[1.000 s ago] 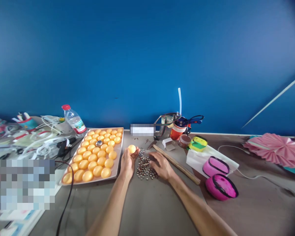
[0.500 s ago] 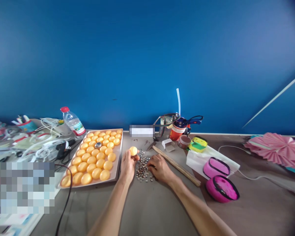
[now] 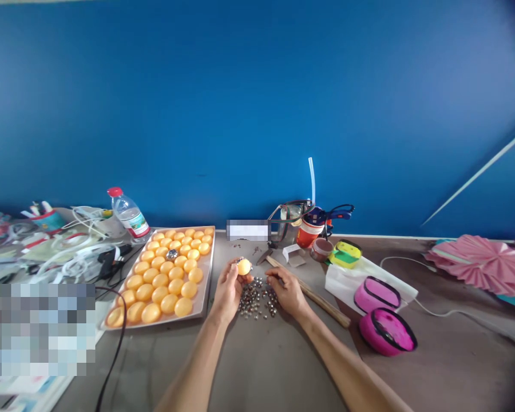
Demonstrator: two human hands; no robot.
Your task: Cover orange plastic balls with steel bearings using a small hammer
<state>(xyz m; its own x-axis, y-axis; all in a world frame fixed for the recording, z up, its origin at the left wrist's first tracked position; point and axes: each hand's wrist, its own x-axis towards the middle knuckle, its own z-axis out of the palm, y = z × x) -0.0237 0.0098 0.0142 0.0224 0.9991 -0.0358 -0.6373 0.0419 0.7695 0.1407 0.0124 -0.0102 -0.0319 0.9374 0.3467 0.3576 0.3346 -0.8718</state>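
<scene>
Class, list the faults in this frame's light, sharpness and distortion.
Head view: soft, even light, no hard shadows under the left hand holding the orange ball or the right hand; the right corners darken; wide-angle stretch smears the pink fan; two patches are pixelated, one beside the tray; single beads are too small to resolve.

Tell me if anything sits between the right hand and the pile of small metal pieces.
Nothing visible does. The right hand rests at the pile of small metal pieces, fingertips at its right edge. The left hand, holding an orange ball, is on the pile's left side; the wooden stick lies beyond the right hand.
</scene>
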